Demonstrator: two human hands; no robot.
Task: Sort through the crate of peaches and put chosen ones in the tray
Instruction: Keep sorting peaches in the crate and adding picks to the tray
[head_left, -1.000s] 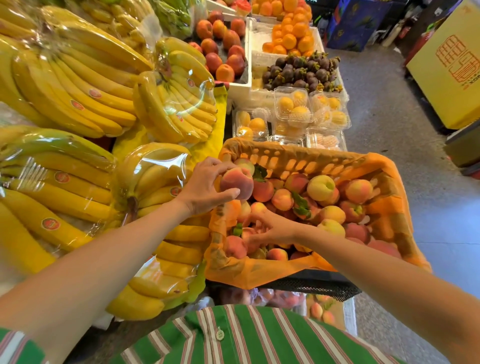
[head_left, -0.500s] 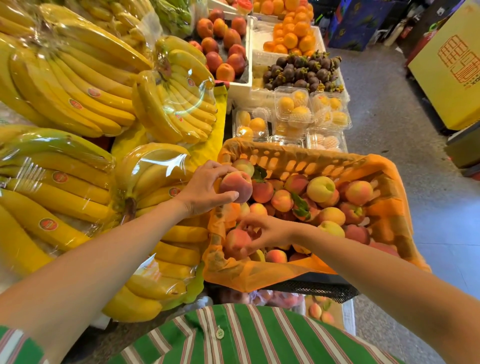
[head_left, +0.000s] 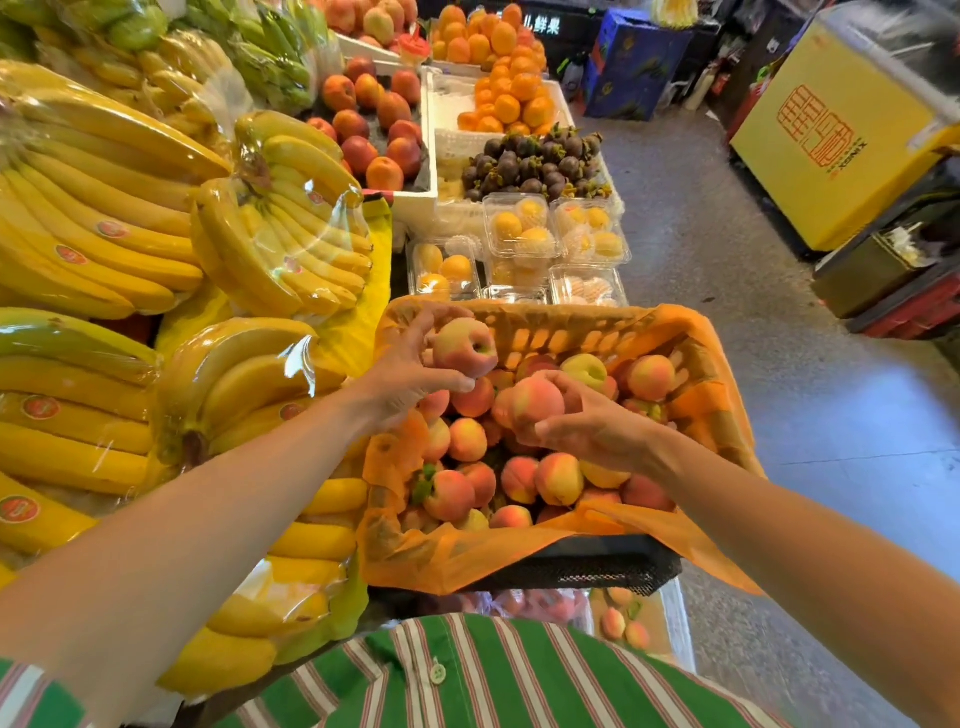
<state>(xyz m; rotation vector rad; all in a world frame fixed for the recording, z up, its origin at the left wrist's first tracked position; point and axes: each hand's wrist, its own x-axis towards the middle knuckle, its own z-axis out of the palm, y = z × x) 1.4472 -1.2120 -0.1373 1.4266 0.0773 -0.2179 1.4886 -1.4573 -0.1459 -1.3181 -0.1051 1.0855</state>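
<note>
Left hand (head_left: 410, 374): fingers curled round pink-yellow round peach (head_left: 464, 347), held lifted above far-left corner of crate. Right hand (head_left: 597, 431): second blush-red peach (head_left: 537, 402) gripped by thumb and fingers, above pile of peaches (head_left: 519, 478). Orange-lined slatted plastic crate (head_left: 571, 332) judged nearly full. Sorting judged early, neither held fruit yet placed. Tray not identified with certainty. Left peach: stem dimple turned toward camera; near-round, no long axis noted.

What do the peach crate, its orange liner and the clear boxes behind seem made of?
Crate: likely moulded plastic, matt black, by its lattice wall. Orange liner: thin plastic film, translucent, crinkled, lattice showing through. Clear boxes: rigid glossy plastic, see-through with glints.
</note>
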